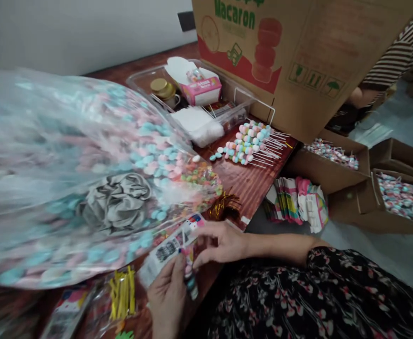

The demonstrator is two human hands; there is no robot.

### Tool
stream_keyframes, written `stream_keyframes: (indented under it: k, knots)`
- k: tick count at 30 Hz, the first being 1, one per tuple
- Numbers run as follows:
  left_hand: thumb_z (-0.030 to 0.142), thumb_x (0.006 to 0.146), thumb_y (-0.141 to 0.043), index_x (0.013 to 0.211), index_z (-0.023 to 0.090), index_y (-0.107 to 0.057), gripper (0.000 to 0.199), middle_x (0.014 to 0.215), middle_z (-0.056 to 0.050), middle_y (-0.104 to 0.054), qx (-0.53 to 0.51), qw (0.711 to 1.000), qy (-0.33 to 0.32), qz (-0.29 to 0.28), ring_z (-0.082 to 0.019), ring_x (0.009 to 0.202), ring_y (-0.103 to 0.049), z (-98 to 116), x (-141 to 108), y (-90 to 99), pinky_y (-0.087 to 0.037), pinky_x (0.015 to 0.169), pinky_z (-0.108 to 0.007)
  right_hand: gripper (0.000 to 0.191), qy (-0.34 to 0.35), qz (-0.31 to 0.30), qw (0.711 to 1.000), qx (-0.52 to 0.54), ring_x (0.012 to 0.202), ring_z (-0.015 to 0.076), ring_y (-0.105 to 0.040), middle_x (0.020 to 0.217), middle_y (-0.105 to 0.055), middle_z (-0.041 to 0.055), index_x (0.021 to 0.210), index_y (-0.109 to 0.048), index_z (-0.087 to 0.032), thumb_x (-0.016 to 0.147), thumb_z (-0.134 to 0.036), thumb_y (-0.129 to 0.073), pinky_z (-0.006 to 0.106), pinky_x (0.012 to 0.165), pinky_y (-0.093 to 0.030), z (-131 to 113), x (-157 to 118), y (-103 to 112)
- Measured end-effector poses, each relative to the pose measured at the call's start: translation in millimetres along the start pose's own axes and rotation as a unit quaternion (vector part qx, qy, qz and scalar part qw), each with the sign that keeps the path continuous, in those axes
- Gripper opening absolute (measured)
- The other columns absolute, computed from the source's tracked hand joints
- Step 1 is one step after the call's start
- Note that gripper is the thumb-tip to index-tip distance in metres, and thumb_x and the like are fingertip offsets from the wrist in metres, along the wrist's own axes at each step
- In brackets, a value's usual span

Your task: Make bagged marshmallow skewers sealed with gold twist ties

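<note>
Just in front of my body, a candy stick with pink, blue and white pieces is between my hands, its upper part in or behind a colourful printed wrapper. My left hand pinches it from the left. From the right, my right hand curls thumb and fingers at the wrapper's upper part. Beneath them lie flat clear printed bags. A bundle of yellow twist ties is left of my left hand. Gold twist ties lie beyond my right hand.
A big clear bag of pastel candies fills the left, a grey scrunchie on it. Finished candy sticks lie near a plastic tray and a large carton. Boxes of candy stand right; a striped sleeve shows behind.
</note>
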State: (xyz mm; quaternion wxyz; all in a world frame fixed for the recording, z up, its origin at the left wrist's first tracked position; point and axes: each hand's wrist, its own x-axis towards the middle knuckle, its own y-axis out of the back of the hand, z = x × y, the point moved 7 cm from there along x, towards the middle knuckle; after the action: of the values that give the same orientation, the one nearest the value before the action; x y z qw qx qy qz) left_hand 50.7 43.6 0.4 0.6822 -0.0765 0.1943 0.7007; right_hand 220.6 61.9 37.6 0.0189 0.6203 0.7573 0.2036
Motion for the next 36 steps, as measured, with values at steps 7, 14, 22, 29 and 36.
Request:
stream_keyframes:
  k: [7,14,22,29,36]
  knots:
    - [0.052,0.076,-0.070,0.091,0.017,-0.072,0.038,0.064,0.000,-0.061,-0.082,0.971,0.102,-0.198,-0.012,0.059,-0.053,-5,-22,-40.8,-0.044,0.058,-0.022,0.013,0.080,0.023,0.996,-0.014,0.074,0.0109,-0.061,0.079,-0.066,0.0031,0.083,-0.062,-0.016,0.091,-0.021,-0.054,0.022,0.070,-0.048,-2,-22,-7]
    - [0.044,0.082,-0.068,0.078,0.016,-0.066,0.028,0.068,0.001,-0.055,-0.072,0.948,0.135,-0.279,-0.010,0.063,-0.044,-7,-30,-26.1,-0.036,0.058,-0.019,0.021,0.139,0.056,0.984,-0.098,0.078,0.0128,-0.060,0.082,-0.066,0.0050,0.089,-0.063,-0.017,0.096,-0.022,-0.044,0.026,0.075,-0.047,-13,-14,-6]
    - [0.047,0.078,-0.068,0.064,0.016,-0.055,0.037,0.060,0.001,-0.048,-0.074,0.908,0.158,-0.382,-0.010,0.057,-0.039,-15,-39,-36.6,-0.032,0.056,-0.023,0.029,0.441,-0.141,0.824,-0.328,0.103,0.0171,-0.054,0.109,-0.067,0.0028,0.121,-0.059,-0.023,0.099,-0.023,-0.041,0.047,0.096,-0.028,-45,-41,-3]
    - [0.039,0.091,-0.051,0.081,0.019,-0.064,0.027,0.075,-0.005,-0.060,0.242,0.898,-0.120,-0.347,-0.018,0.070,-0.053,18,-42,-48.9,-0.044,0.067,-0.029,0.022,0.283,-0.213,0.880,-0.316,0.066,0.0149,-0.050,0.064,-0.061,0.0007,0.068,-0.058,-0.017,0.088,-0.024,-0.054,0.037,0.075,-0.033,-22,-37,-13]
    - [0.021,0.088,-0.055,0.099,0.019,-0.071,0.020,0.091,-0.010,-0.071,0.293,0.874,-0.371,-0.112,-0.021,0.083,-0.064,35,-35,-33.4,-0.050,0.080,-0.033,0.017,0.078,-0.139,0.969,-0.188,0.078,0.0123,-0.061,0.081,-0.070,0.0001,0.086,-0.069,-0.021,0.093,-0.025,-0.055,0.024,0.073,-0.042,4,-5,54]
